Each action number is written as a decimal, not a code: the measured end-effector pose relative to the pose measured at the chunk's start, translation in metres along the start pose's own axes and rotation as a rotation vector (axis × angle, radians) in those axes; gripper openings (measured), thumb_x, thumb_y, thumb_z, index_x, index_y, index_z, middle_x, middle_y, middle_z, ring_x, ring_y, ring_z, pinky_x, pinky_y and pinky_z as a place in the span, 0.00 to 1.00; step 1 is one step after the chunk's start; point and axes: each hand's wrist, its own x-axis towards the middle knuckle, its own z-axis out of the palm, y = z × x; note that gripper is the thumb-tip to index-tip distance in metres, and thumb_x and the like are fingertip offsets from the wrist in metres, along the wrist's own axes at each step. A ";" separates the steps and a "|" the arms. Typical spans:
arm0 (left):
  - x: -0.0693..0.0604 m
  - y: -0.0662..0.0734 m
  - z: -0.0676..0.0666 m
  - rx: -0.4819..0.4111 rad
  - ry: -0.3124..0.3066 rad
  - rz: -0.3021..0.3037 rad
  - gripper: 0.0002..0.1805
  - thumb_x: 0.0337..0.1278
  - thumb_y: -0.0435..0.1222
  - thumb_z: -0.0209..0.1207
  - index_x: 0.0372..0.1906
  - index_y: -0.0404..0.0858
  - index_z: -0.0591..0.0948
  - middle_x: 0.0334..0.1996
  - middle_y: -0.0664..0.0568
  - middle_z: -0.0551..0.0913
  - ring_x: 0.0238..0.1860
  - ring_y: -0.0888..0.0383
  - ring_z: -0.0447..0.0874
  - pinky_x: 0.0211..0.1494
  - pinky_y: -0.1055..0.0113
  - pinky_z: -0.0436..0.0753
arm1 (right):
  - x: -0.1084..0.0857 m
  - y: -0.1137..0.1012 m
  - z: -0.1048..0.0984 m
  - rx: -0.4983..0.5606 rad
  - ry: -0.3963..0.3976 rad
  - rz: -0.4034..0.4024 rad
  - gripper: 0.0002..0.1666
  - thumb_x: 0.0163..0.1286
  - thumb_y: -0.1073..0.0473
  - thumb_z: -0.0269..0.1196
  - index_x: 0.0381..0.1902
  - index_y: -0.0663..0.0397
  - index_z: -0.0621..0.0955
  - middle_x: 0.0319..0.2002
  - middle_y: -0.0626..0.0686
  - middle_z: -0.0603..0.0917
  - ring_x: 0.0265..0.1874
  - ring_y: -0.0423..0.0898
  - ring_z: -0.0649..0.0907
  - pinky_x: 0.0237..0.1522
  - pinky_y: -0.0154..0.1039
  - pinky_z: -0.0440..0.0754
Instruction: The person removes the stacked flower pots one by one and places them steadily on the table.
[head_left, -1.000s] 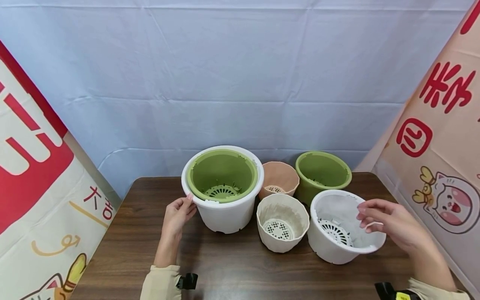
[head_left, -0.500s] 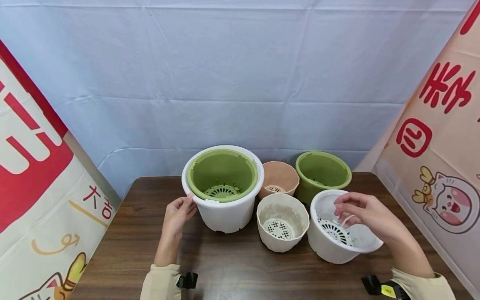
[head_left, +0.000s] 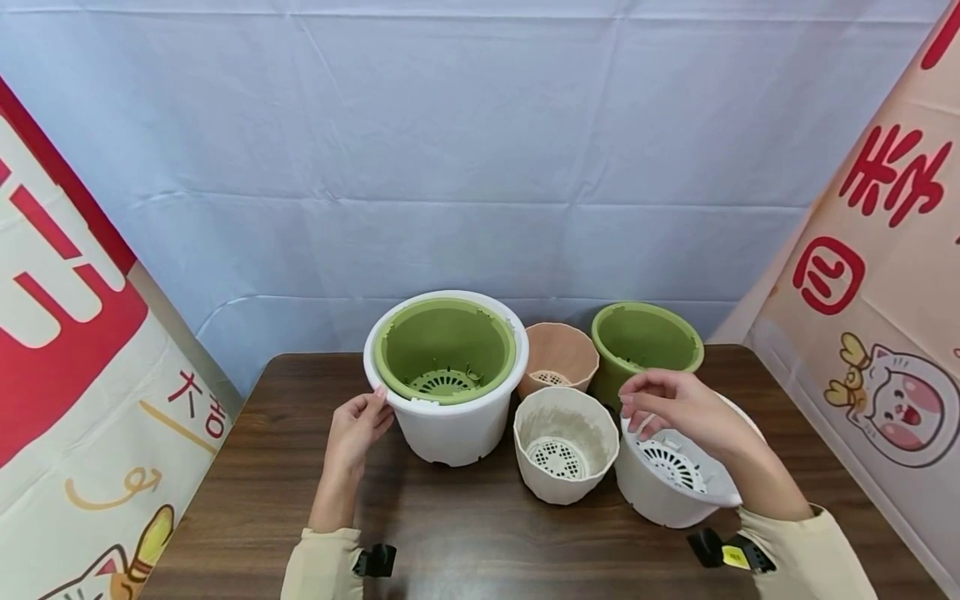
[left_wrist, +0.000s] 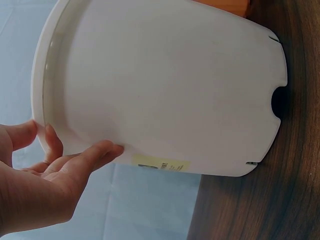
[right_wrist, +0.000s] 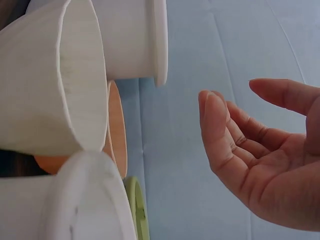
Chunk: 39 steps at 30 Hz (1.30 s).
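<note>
On the left of the head view a large white flower pot (head_left: 452, 433) stands with a green pot (head_left: 445, 350) nested in it. My left hand (head_left: 361, 425) pinches the white pot's rim at its left side, thumb at the rim's edge and fingers below it; the left wrist view shows this hand (left_wrist: 55, 175) against the pot's wall (left_wrist: 160, 90). Above a second white pot (head_left: 667, 492) hovers my right hand (head_left: 686, 412), holding nothing. Its fingers (right_wrist: 212, 120) are loosely bent, apart from the thumb. Part of that pot is hidden behind the hand and forearm.
Between the white pots stands a cream faceted pot (head_left: 564, 450), with an orange-pink pot (head_left: 561, 354) behind it. Another green pot (head_left: 647, 342) is at the back right. All stand on a brown wooden table (head_left: 480, 542), before a pale blue cloth (head_left: 450, 167).
My right hand has moved left across the second white pot, from its right side toward its left rim. My left hand and the pots have stayed in place.
</note>
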 end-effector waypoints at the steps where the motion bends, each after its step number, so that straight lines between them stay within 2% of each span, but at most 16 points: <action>1: 0.000 0.000 0.000 -0.002 0.001 -0.001 0.16 0.66 0.37 0.50 0.39 0.23 0.73 0.32 0.50 0.78 0.38 0.60 0.79 0.52 0.60 0.77 | 0.002 -0.001 0.002 0.006 -0.004 0.003 0.12 0.68 0.67 0.53 0.41 0.76 0.71 0.29 0.61 0.77 0.26 0.49 0.81 0.27 0.43 0.83; 8: -0.002 0.002 0.001 -0.012 0.000 -0.002 0.16 0.65 0.37 0.51 0.38 0.23 0.73 0.30 0.51 0.78 0.36 0.61 0.79 0.47 0.66 0.80 | 0.017 -0.003 0.014 0.011 -0.036 0.033 0.12 0.66 0.68 0.52 0.41 0.76 0.70 0.29 0.60 0.78 0.26 0.48 0.81 0.28 0.43 0.84; 15: -0.003 0.002 0.001 -0.010 -0.003 -0.004 0.16 0.65 0.37 0.51 0.39 0.22 0.73 0.30 0.51 0.78 0.36 0.62 0.79 0.49 0.64 0.79 | 0.032 -0.002 0.026 -0.006 -0.050 0.033 0.11 0.65 0.69 0.52 0.40 0.77 0.72 0.28 0.61 0.78 0.25 0.49 0.81 0.27 0.44 0.83; 28: -0.002 0.001 0.001 -0.003 0.008 -0.004 0.16 0.65 0.37 0.51 0.38 0.23 0.73 0.30 0.51 0.78 0.37 0.61 0.79 0.49 0.64 0.79 | 0.056 -0.001 0.045 -0.019 -0.062 0.089 0.10 0.65 0.69 0.52 0.38 0.76 0.73 0.26 0.57 0.78 0.25 0.51 0.81 0.29 0.47 0.84; 34: -0.002 0.001 0.001 -0.013 0.011 -0.005 0.15 0.64 0.37 0.52 0.36 0.25 0.74 0.31 0.50 0.78 0.37 0.60 0.79 0.52 0.58 0.77 | 0.067 0.001 0.051 0.016 -0.076 0.107 0.10 0.66 0.69 0.51 0.38 0.77 0.72 0.27 0.60 0.79 0.24 0.50 0.82 0.29 0.47 0.84; 39: -0.002 0.000 0.001 -0.030 0.014 -0.003 0.13 0.64 0.37 0.52 0.34 0.27 0.74 0.31 0.50 0.78 0.37 0.60 0.79 0.51 0.61 0.78 | 0.075 0.005 0.056 0.032 -0.081 0.106 0.11 0.66 0.69 0.51 0.38 0.79 0.71 0.28 0.63 0.78 0.24 0.49 0.81 0.30 0.48 0.84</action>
